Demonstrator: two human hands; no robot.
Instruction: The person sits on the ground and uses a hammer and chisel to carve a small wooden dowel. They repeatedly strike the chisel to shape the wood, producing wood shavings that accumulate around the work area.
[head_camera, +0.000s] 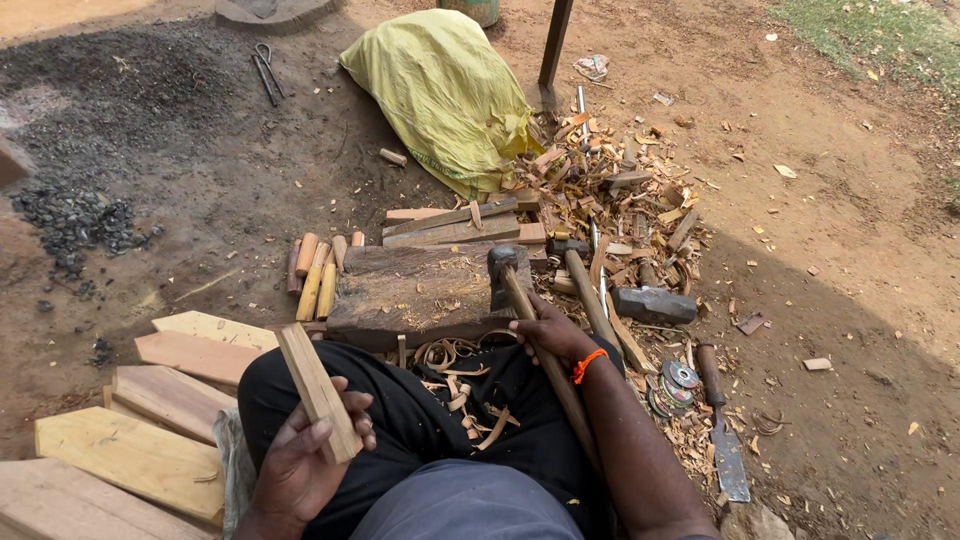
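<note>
A: Your left hand (305, 462) is clamping a wood slat (318, 392), fingers wrapped round its lower end. Which way is it running?

B: Long axis is tilting up and away from you, top end leaning left, reaching toward the near edge of the block (420, 293). The slat is sitting low on your left, over your thigh.

A: And the right hand (553, 335)?

B: You're closing it round the handle of the adze (512, 268), whose head is resting on the block's right end. The handle is slanting back toward your lap. So the right hand is the nearer to the block; the slat is lying left of and below it.
</note>
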